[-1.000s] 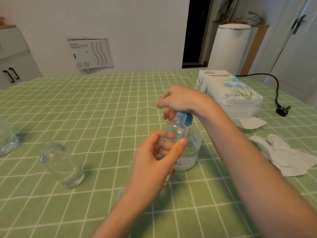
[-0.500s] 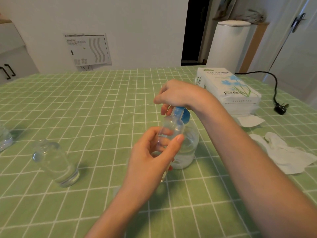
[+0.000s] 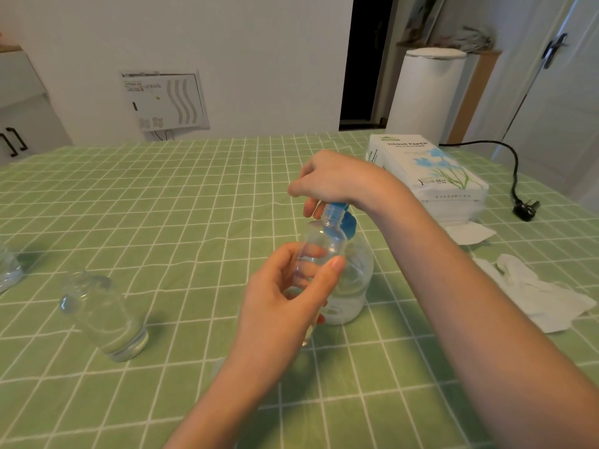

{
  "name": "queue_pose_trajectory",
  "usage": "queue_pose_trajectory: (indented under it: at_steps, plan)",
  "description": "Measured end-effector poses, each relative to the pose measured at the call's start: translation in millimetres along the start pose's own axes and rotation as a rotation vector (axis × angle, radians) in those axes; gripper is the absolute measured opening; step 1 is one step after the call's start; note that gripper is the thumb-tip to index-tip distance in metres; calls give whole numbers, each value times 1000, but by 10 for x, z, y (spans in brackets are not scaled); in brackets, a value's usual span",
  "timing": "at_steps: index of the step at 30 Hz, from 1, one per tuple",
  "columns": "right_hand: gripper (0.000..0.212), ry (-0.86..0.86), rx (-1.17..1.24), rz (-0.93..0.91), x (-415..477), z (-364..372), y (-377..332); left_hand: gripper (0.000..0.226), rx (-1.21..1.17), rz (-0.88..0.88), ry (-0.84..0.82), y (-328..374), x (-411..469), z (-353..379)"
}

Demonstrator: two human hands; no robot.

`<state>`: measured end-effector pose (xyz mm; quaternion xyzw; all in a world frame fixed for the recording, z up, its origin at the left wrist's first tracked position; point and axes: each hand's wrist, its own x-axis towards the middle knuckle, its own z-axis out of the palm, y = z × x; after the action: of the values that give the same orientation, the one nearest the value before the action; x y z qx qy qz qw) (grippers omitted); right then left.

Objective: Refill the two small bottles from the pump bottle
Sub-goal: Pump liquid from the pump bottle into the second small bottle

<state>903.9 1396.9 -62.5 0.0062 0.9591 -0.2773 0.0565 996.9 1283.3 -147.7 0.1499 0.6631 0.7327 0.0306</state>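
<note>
My left hand (image 3: 285,299) grips a small clear bottle (image 3: 319,246) and holds it tilted, with its open neck right under the blue pump head (image 3: 344,218). The pump bottle (image 3: 353,286) stands on the table behind it, clear with liquid in its lower part. My right hand (image 3: 337,183) rests on top of the pump head with its fingers curled over it. A second small clear bottle (image 3: 103,315) stands upright on the table at the left, apart from both hands.
A green checked cloth (image 3: 181,222) covers the table. A white tissue pack (image 3: 428,170) lies at the back right, with crumpled tissues (image 3: 544,293) in front of it. A black plug and cable (image 3: 525,207) lie at the far right. Another clear container (image 3: 8,270) is cut by the left edge.
Both hands stay on the small bottle and the pump head in the same pose. Only the camera view drifts slightly.
</note>
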Motion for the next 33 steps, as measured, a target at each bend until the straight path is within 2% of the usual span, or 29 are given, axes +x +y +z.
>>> queue_pose_trajectory:
  at_steps: [13, 21, 24, 33]
  plan:
    - [34, -42, 7, 34, -1, 94, 45, 37, 22, -14, -12, -37, -41, -22]
    - [34, -14, -80, 15, -1, -18, -25, 32, -11, -8, -16, -5, 2, -12]
    - [34, -27, -28, 21, 9, -9, -8, 28, -6, -11, -15, -9, 2, -5]
    - [34, -62, -5, 46, 9, 91, 59, 34, 3, -19, -17, -58, -38, -19]
